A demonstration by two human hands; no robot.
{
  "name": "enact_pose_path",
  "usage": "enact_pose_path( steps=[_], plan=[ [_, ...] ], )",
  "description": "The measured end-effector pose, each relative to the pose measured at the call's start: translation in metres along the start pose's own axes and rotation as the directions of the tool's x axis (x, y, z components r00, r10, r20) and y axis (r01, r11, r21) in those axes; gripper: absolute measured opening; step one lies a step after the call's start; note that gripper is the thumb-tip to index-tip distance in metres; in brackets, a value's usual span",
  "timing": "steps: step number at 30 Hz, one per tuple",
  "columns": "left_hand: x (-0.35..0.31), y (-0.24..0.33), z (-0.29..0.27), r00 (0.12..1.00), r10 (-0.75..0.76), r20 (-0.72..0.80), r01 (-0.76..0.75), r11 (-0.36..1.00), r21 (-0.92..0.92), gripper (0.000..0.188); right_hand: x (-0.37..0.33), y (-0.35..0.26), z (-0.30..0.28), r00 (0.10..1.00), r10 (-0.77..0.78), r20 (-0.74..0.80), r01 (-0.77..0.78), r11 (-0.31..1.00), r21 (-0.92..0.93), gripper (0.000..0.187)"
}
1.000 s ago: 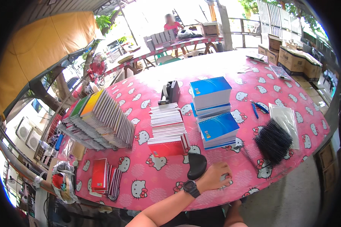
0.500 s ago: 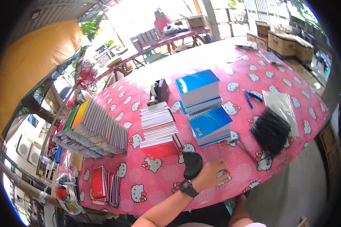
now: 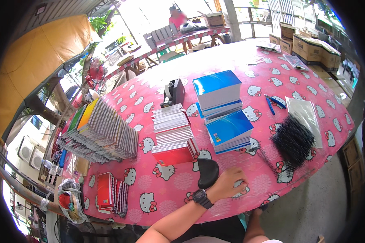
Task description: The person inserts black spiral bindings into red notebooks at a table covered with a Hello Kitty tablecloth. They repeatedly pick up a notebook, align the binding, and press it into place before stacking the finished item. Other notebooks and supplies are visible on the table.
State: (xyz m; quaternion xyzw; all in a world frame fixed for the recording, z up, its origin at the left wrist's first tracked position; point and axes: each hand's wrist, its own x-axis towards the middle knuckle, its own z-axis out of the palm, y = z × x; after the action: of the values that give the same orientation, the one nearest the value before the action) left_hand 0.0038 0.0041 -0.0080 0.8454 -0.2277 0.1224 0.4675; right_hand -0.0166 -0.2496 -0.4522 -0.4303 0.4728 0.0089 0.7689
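My left hand (image 3: 230,181), with a black watch (image 3: 202,198) on its wrist, rests on the pink tablecloth near the front edge. Its fingers curl loosely, a gap shows between thumb and fingers, and nothing is held. Close beside it lies a smooth, curved black object (image 3: 208,173) whose kind I cannot tell. Beyond the hand rise stacked page blocks with blue covers (image 3: 229,128), punched along one edge. Left of these stands a row of page blocks with red covers (image 3: 175,155). My right hand is out of sight; bare skin shows below the table edge.
Black spiral binding coils (image 3: 294,139) are heaped at the right on clear plastic sheets (image 3: 306,117), near blue-handled pliers (image 3: 275,103). A black tape dispenser (image 3: 174,93) stands behind the red blocks. Spiral notebooks (image 3: 109,129) pile up left, with red notebooks (image 3: 105,194) nearer. A person (image 3: 176,18) sits far back.
The view has shifted slightly, moving the table things a little in the picture. My left hand stays in the same place on the tablecloth.
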Motion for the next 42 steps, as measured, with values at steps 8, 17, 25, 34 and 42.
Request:
enact_pose_path(
  steps=[8,17,25,34,42],
  plan=[
    [0.004,0.003,0.002,1.0,0.004,0.006,-0.004,0.999,-0.04,0.009,-0.021,-0.013,0.002,0.953,0.146,0.267,-0.114,0.985,-0.129,0.023],
    [-0.006,-0.002,0.002,0.999,-0.043,-0.013,0.043,0.998,-0.042,0.01,-0.021,-0.096,0.018,0.902,0.13,0.411,0.14,0.813,-0.565,0.021],
    [-0.001,0.002,0.001,0.999,-0.043,-0.025,0.043,0.999,-0.025,0.01,-0.015,-0.09,0.097,0.94,0.048,0.339,0.159,0.816,-0.555,0.019],
    [-0.008,-0.003,0.003,0.99,-0.138,-0.01,0.135,0.98,-0.147,0.007,-0.034,-0.112,0.103,0.894,0.068,0.443,0.046,0.969,-0.242,0.016],
    [-0.001,0.003,0.007,0.999,-0.028,-0.044,0.024,0.995,-0.1,0.01,0.001,-0.123,-0.011,0.705,0.108,0.701,0.032,0.983,-0.183,0.022]
  ],
)
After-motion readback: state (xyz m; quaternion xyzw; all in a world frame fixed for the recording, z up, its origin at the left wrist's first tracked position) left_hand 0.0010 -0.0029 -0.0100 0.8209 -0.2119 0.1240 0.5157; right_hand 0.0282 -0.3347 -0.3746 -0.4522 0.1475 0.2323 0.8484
